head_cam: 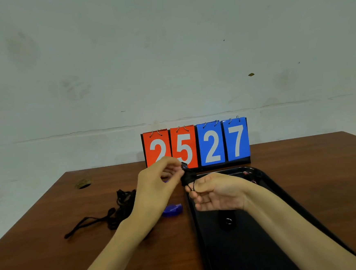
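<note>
Cord hangs mid-air over tray rim btw both hands, L hand pinching its clip end, R hand gripping the bundled part, so wrap-up looks approx. half done, w/ tangled pile untouched on table.

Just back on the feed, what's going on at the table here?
A person is working a black cord between both hands, at the edge of a black tray. The left hand pinches the cord's small black end piece; the right hand grips it lower down, near a small ring. A pile of cords and a blue disc lie on the table to the left.
</note>
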Demonstrator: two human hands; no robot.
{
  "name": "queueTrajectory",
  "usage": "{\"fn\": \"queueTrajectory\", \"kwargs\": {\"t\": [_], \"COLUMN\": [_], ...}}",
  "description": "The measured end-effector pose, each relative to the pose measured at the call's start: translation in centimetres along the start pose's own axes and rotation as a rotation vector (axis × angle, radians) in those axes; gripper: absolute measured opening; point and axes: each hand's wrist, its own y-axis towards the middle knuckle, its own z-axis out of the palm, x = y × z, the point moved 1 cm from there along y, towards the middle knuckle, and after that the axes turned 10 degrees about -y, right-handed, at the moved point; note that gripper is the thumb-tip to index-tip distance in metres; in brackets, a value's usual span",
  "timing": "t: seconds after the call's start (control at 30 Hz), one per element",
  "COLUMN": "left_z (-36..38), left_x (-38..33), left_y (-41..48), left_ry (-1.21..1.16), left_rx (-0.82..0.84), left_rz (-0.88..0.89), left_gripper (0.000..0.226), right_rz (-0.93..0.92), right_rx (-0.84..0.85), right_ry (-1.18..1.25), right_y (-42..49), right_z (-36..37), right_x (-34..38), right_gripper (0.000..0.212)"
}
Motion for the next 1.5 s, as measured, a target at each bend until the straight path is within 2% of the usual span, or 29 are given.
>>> {"fn": "queueTrajectory", "kwargs": {"t": [0.1,0.27,0.5,0.57,0.63,0.7,0.73,0.8,0.9,1.0,1.07,1.13,1.2,1.27,1.4,1.5], "left_z": [0.1,-0.1,-0.2,-0.1,0.1,0.5,0.7,1.0,1.2,1.5,1.6,1.5,1.0,0.5,-0.2,-0.7], "left_x": [-0.1,-0.2,0.3,0.2,0.2,0.4,0.5,0.7,0.8,0.5,0.4,0.7,0.9,1.1,1.4,1.4], "left_y": [-0.1,0.1,0.5,0.3,0.0,-0.5,-0.7,-0.8,-0.9,-0.8,-0.3,0.2,0.6,1.0,1.1,1.1], "left_ry": [-0.06,0.009,0.135,0.199,0.321,0.415,0.419,0.371,0.246,0.061,-0.038,-0.228,-0.418,-0.406,-0.27,-0.334], "left_rx": [-0.057,0.019,0.092,0.101,0.098,0.083,0.055,-0.001,-0.073,-0.099,-0.039,0.096,0.218,0.278,0.319,0.311], "left_rz": [-0.075,-0.022,-0.077,-0.029,0.114,0.242,0.244,0.214,0.137,-0.076,-0.29,-0.509,-0.649,-0.655,-0.542,-0.546], "left_gripper": [0.027,0.024,0.008,0.007,0.01,0.021,0.028,0.031,0.021,0.018,0.021,0.019,0.021,0.02,0.012,0.006], "right_rz": [-0.013,-0.016,-0.005,0.002,0.001,-0.006,-0.014,-0.032,-0.037,-0.052,-0.065,-0.066,-0.05,-0.027,-0.023,-0.044], "right_rx": [0.004,-0.021,-0.091,-0.1,-0.107,-0.112,-0.114,-0.126,-0.164,-0.216,-0.243,-0.242,-0.225,-0.21,-0.201,-0.242], "right_ry": [-0.005,-0.017,-0.107,-0.117,-0.122,-0.12,-0.118,-0.113,-0.082,0.003,0.032,0.054,0.075,0.084,0.009,-0.127], "right_y": [-0.2,-0.1,0.0,0.0,0.1,0.1,0.1,0.1,0.3,0.6,0.7,0.8,0.9,1.0,1.0,0.6], "right_z": [0.1,0.1,0.2,0.3,0.3,0.4,0.4,0.5,0.9,1.1,1.1,1.2,1.3,1.4,1.0,0.7], "right_x": [0.2,0.2,-0.1,-0.1,-0.1,-0.1,-0.1,-0.1,-0.2,-0.3,-0.3,-0.3,-0.4,-0.6,-0.4,-0.2], "right_gripper": [0.015,0.014,0.014,0.014,0.014,0.014,0.014,0.015,0.014,0.013,0.014,0.015,0.015,0.014,0.014,0.013]}}
